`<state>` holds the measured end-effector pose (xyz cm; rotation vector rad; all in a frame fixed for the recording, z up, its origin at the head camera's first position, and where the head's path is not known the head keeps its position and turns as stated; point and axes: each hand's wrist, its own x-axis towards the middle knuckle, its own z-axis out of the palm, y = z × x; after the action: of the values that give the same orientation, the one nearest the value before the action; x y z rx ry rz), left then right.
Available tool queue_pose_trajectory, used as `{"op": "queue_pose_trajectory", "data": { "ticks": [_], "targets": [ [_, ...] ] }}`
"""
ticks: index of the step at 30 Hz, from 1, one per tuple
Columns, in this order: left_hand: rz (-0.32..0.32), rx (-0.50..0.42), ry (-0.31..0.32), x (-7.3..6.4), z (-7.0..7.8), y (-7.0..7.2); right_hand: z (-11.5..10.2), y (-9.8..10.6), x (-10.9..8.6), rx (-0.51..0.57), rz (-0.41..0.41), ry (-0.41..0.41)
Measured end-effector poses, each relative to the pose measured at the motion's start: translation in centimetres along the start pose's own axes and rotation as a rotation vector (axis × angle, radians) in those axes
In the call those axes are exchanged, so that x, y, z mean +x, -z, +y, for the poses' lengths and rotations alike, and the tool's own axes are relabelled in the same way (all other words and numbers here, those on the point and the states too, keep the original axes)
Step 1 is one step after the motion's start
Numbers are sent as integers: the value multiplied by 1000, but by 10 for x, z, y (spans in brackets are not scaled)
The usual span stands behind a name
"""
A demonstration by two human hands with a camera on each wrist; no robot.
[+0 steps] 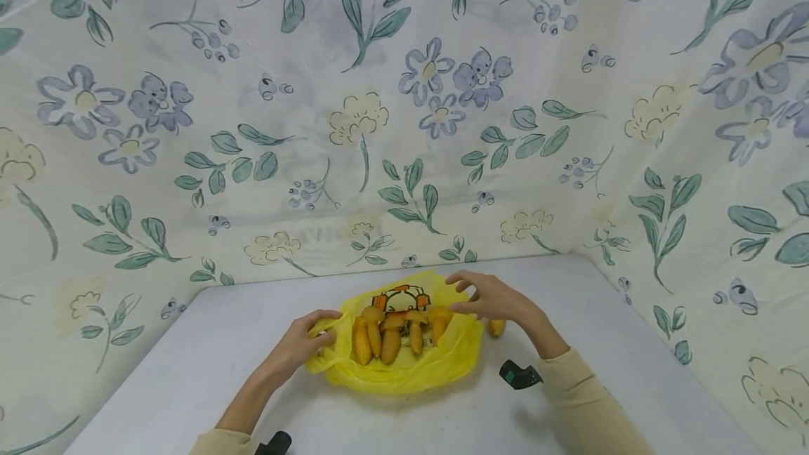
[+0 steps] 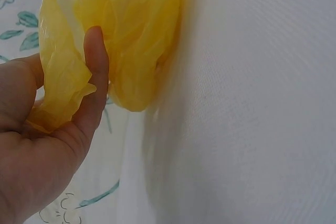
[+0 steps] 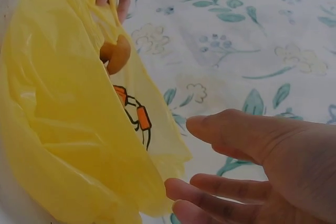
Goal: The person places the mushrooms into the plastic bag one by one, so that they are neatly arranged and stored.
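Observation:
A yellow plastic bag (image 1: 404,379) with an orange and black print lies spread on the table, its mouth wide. Several brown mushrooms with thick stems (image 1: 392,343) lie side by side within it. My left hand (image 1: 303,339) is at the bag's left edge; in the left wrist view, the thumb and fingers curl round a loose strip of the plastic. Beside the bag's right edge is my right hand (image 1: 493,297), its fingers spread and holding nothing. Another mushroom (image 1: 496,328) lies on the table just right of the bag, partly hidden by that hand.
The white table (image 1: 240,314) reaches back to a curtain (image 1: 303,125) printed with flowers and leaves, which also hangs along the right side. Black wrist devices (image 1: 520,375) show near both forearms.

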<state>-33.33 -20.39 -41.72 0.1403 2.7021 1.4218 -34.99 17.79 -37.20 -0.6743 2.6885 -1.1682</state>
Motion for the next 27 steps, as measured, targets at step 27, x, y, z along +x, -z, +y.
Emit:
{"op": "queue_pose_trajectory", "data": {
  "ticks": [27],
  "targets": [
    [8, 18, -4, -3, 2, 1, 23, 9, 0, 31, 44, -73]
  ]
}}
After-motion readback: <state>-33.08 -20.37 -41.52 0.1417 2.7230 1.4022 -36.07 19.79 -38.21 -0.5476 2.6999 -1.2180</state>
